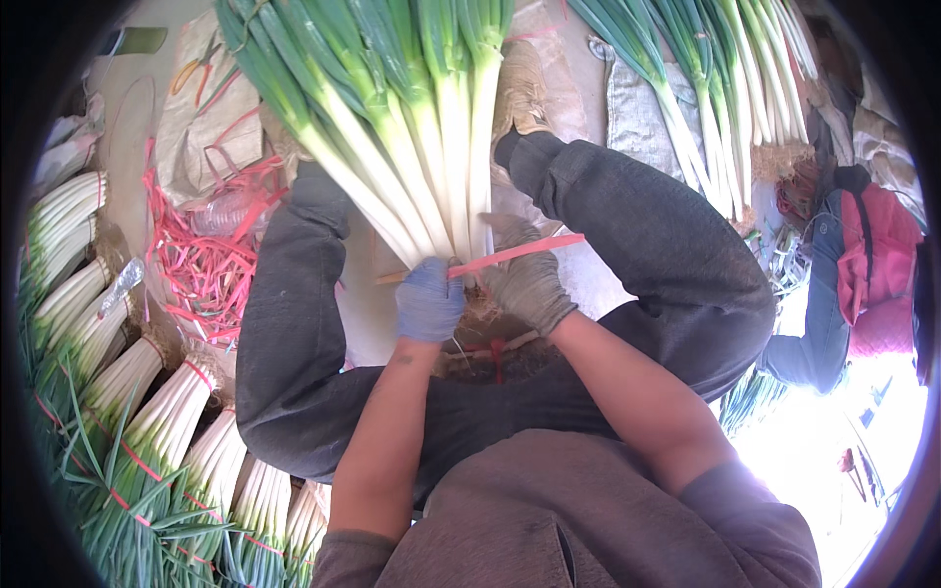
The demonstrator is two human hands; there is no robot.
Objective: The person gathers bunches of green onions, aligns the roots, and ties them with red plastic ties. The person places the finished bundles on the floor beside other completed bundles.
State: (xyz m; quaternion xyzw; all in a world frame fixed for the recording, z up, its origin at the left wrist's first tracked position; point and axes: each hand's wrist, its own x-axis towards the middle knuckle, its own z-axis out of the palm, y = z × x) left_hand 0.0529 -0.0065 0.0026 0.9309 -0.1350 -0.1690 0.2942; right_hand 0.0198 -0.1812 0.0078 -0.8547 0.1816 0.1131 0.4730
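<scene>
A bunch of large green onions [419, 154] lies between my legs, its white stalks narrowing towards me and its green leaves fanning away. My left hand [430, 300], in a blue glove, is closed on a pink plastic strip [514, 253] at the left of the root end. That strip slants up to the right, across my right hand. In a grey glove, my right hand [526, 275] lies against the right side of the white stalks, thumb side up; whether it pinches the strip cannot be told. Roots [481, 309] show between the hands, and the strip's path behind the stalks is hidden.
Tied green onion bundles [169, 404] line the left side. A heap of pink strips [202, 272] lies left of my leg, with orange-handled scissors [195, 73] on a sack beyond. Loose green onions [706, 110] lie upper right. Another person [820, 294] sits at the right.
</scene>
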